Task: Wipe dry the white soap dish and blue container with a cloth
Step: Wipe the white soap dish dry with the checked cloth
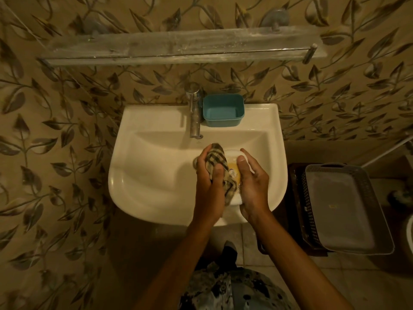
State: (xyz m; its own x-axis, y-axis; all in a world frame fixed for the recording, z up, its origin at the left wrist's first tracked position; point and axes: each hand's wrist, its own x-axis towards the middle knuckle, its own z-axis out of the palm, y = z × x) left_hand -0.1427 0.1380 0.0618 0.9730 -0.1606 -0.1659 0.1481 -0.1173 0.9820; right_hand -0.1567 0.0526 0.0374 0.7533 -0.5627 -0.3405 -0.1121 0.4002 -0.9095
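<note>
Cloth (218,163), gripped in left hand (209,175), lies across dish (234,153) clasped by right hand (252,182); container (223,110) waits beyond, nearer right.

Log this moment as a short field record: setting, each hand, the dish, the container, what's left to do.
setting: white sink with tap, patterned wall tiles
left hand: grip closed on checked cloth, pressing it into the dish
right hand: holds soap dish by its right edge, over the basin
dish contents: yellowish soap showing inside
blue container: on the sink ledge right of the tap, empty, untouched
left to do: container not yet wiped
</note>
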